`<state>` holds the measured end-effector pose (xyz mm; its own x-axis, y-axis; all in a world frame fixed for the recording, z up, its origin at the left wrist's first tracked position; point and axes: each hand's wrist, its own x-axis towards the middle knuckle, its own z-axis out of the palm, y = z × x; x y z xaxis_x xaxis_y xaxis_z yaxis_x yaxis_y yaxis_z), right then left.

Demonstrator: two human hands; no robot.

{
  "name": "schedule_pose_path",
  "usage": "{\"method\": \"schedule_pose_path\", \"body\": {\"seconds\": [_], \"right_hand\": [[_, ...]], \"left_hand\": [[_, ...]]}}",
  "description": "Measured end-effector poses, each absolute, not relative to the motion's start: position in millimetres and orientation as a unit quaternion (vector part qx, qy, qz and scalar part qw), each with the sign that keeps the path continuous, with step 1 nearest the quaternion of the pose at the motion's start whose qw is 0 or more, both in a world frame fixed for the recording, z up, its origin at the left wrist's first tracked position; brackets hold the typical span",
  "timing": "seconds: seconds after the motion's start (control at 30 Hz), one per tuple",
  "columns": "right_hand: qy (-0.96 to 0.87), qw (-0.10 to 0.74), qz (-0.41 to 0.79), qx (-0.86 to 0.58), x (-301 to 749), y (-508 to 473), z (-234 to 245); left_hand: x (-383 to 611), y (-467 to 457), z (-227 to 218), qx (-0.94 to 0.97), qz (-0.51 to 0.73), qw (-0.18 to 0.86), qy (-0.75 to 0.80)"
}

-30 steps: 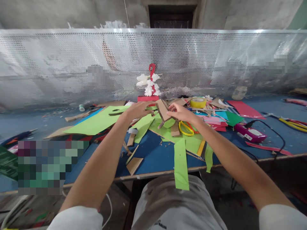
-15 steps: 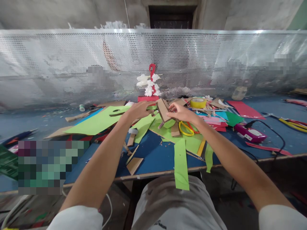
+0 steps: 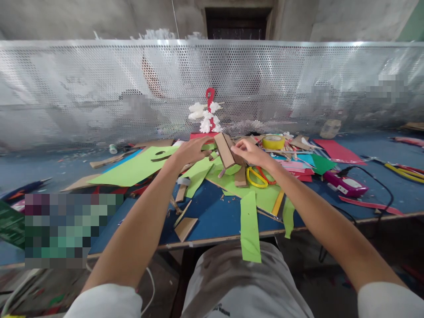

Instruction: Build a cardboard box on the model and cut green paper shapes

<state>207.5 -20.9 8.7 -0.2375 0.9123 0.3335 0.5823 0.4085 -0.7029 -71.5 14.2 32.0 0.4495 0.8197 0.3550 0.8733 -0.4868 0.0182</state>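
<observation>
Head view: two hands, one cardboard piece between, one tape roll

Oblong brown cardboard piece; tilted; in right hand

The cardboard piece is sitting slightly higher than before, its upper end now covering more of the red base's right corner; the right hand is touching its side further up; the left hand's fingertips are reaching slightly higher.
</observation>
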Motion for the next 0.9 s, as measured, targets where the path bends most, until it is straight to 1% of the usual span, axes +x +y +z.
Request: {"method": "schedule_pose_path", "body": {"seconds": [0.13, 0.27, 0.37, 0.6, 0.7, 0.9], "right_hand": [[-0.696, 0.458, 0.199, -0.516, 218.2, -1.0, 1.9], [-0.679, 0.495, 0.229, -0.491, 224.5, 8.8, -1.0], [-0.700, 0.504, 0.222, -0.455, 225.0, 10.6, -0.6], [-0.728, 0.538, 0.112, -0.411, 230.5, 10.9, 5.4], [-0.726, 0.530, 0.100, -0.427, 232.1, 7.3, 8.9], [-0.734, 0.504, 0.079, -0.449, 234.6, -5.4, 15.8]], "left_hand": [[-70.6, 17.3, 32.9, -0.829, -0.210, 0.103, -0.508], [-70.2, 16.8, 33.8, -0.829, -0.279, 0.122, -0.469], [-71.5, 16.5, 34.7, -0.835, -0.310, 0.135, -0.434], [-73.8, 20.0, 35.7, -0.864, -0.342, 0.116, -0.350], [-70.9, 17.8, 37.5, -0.860, -0.344, 0.112, -0.360], [-64.9, 9.5, 43.3, -0.852, -0.293, 0.131, -0.412]]}}
